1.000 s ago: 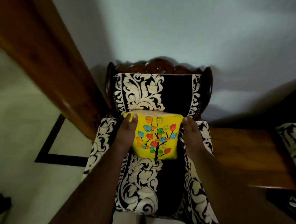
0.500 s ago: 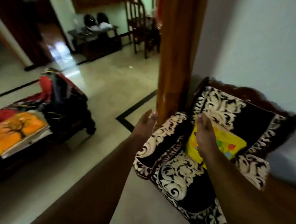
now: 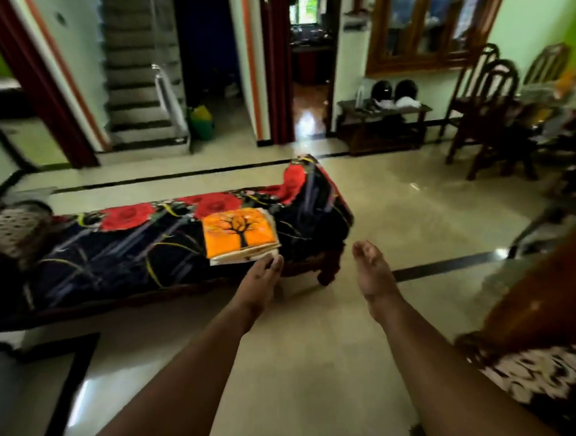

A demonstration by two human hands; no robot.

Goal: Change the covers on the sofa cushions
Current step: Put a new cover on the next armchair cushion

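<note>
An orange cushion cover with a black tree print [image 3: 238,230] lies on top of a small stack of folded covers on a daybed [image 3: 113,255] draped in a dark cloth with red flowers. My left hand [image 3: 261,278] is stretched out, empty, its fingertips just short of the stack's near edge. My right hand [image 3: 372,270] hangs in the air over the floor to the right of the daybed, fingers straight and holding nothing. The black-and-white patterned sofa arm [image 3: 546,377] shows at the bottom right; the yellow cushion is out of view.
Glossy tiled floor [image 3: 321,350] lies between me and the daybed. A wooden post [image 3: 554,289] rises at right. Dining chairs [image 3: 486,111] stand at the far right, a low shelf with helmets [image 3: 385,117] at the back, and stairs [image 3: 140,82] beyond.
I have turned left, away from the sofa and the yellow cushion. Both hands have let go of the cushion and now reach toward the daybed with the orange cover.
</note>
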